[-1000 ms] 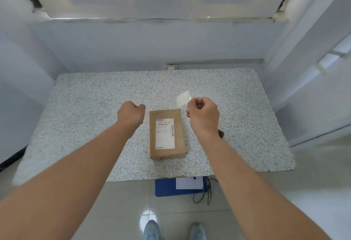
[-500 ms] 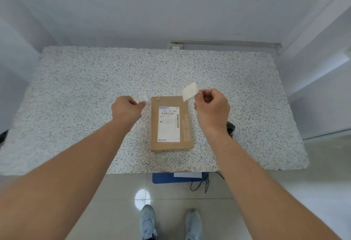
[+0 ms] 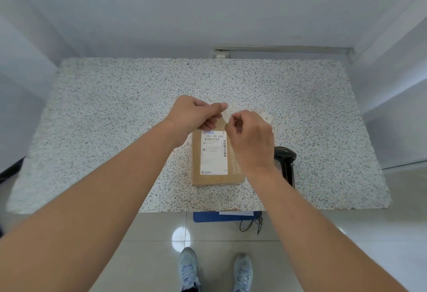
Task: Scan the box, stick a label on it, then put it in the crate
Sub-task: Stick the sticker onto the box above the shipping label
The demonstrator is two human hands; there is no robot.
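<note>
A speckled stone tabletop (image 3: 115,130) fills the middle of the view, its far edge against the pale wall and its near edge running just past the person's forearms; wide bare stretches lie open to the left and at the far side, with a narrower strip free on the right; a cardboard box (image 3: 217,177) lies flat near the front edge, a little right of centre, its long sides pointing away from the person and a printed shipping label (image 3: 213,153) with barcodes on its top face; a black barcode scanner (image 3: 286,160) lies on the table just beside the box's right side, partly hidden by the right forearm; under the table edge a blue crate (image 3: 208,217) shows as a thin strip on the tiled floor, a black cable (image 3: 250,224) looped beside it; over the box's far end the left hand (image 3: 191,113) and right hand (image 3: 250,137) meet, both pinching a small pale sticker (image 3: 227,115) between thumb and fingertips, held above the box's far edge; whether it touches the cardboard cannot be told.
</note>
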